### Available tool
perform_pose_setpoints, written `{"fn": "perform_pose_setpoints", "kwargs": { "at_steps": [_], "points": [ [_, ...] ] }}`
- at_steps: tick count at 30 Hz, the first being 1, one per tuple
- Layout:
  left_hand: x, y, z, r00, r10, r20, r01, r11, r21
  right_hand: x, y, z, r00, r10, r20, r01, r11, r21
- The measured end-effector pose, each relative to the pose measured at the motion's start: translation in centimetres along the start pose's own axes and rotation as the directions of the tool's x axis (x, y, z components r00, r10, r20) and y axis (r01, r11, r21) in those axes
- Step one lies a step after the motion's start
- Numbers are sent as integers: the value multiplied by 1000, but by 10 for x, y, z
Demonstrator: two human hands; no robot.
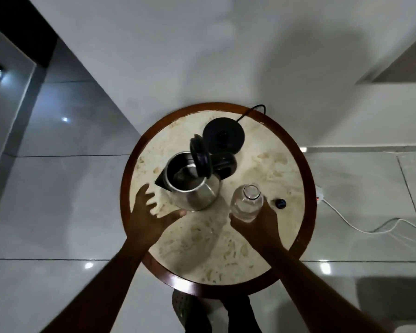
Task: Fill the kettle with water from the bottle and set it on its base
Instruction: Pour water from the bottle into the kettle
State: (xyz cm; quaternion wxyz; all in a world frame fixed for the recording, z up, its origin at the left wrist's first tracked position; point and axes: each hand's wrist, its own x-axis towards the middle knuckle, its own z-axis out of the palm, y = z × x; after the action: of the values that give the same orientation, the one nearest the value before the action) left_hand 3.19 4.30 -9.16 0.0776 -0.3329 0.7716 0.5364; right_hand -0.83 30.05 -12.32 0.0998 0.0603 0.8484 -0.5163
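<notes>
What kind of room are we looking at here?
Probably a hotel room or a home corner, though I can't be sure. A small round table with a marble-look top stands on glossy floor tiles against a plain wall, holding an electric kettle and its corded base.

Glossy pale floor tiles (58, 200), white wall (178, 56), perhaps dim lighting.

Raised lid (200, 157) covers part of kettle (192, 188) mouth, water level unreadable. Right hand (257, 222) hides bottle (246, 203) bottom. Cord (252, 111) drops behind table (305, 188) rim, upper centre. Forearms cut off at bottom edge.
</notes>
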Motion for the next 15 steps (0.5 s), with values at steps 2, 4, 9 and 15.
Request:
{"fn": "perform_pose_setpoints", "kwargs": {
  "at_steps": [2, 4, 9, 15],
  "points": [
    [16, 20, -5, 985, 129, 117, -138, 987, 79, -18, -10, 8, 991, -48, 122, 51, 998, -20],
    [30, 40, -7, 950, 226, 215, -263, 951, 161, -32, -21, 19, 968, -89, 234, 101, 994, -39],
    [47, 57, -8, 900, 255, 354, -327, 931, 161, -42, -43, 43, 933, 107, 343, -110, 994, -13],
    [47, 55, -9, 906, 239, 349, -289, 952, 100, -44, -62, 37, 850, 219, 479, -330, 930, 160]
  ]
}}
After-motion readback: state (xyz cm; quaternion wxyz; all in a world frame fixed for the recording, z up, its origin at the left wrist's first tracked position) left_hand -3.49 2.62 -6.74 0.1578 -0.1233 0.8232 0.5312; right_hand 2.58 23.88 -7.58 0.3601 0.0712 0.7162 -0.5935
